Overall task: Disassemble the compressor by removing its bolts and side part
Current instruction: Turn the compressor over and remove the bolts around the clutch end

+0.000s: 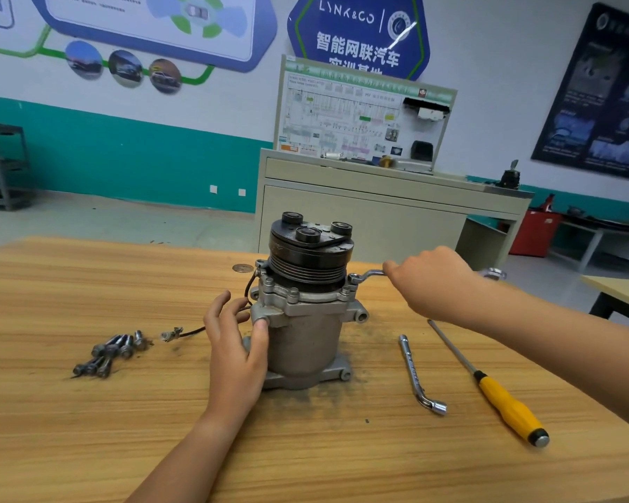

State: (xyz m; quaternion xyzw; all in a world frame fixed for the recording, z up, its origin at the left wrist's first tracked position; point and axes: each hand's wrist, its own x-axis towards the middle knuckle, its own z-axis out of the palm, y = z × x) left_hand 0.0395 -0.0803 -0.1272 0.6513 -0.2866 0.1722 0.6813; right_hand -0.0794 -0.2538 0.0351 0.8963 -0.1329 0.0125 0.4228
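Gripping a wrench point(369, 274), the right hand point(429, 281) holds its ring end on a bolt point(353, 279) at the upper right flange of the compressor point(305, 335), which stands upright, pulley on top, on the wooden table point(88, 430). The left hand point(233, 343) steadies its housing, fingers loosely spread, thumb pressing a lug. A heap of loose bolts point(113, 352) lies to its left.

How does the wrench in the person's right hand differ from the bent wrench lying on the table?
The held wrench is gripped by the right hand, its end set at the upper flange of the compressor; the lying wrench is untouched on the table. The held wrench sits raised and roughly level; the lying wrench rests flat, its bent socket end nearest the camera. Both are bare silvery metal with an angled end.
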